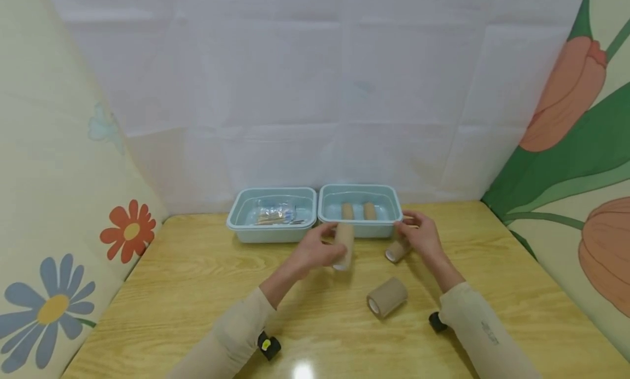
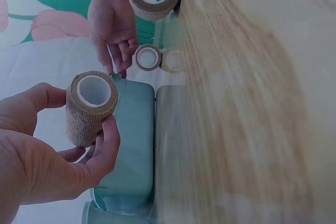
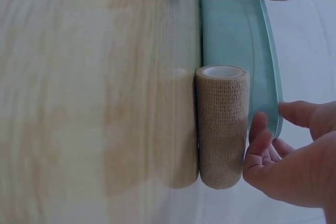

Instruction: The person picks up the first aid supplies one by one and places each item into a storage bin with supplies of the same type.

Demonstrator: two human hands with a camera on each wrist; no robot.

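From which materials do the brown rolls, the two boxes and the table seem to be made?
Brown rolls: probably stretchy cloth tape, matte, with a crinkled weave showing; smooth white cores could be plastic or card.

Two boxes: likely plastic, smooth with a slight sheen and rounded corners.

Table: wood or a wood-look print, glossy; grain shows and bright light reflects.

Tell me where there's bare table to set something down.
Bare table lies left of the left sleeve, right of the right sleeve, and between them, this side of the nearer loose roll. It's crowded around the right-hand tub: the held roll, left hand, right hand and another loose roll.
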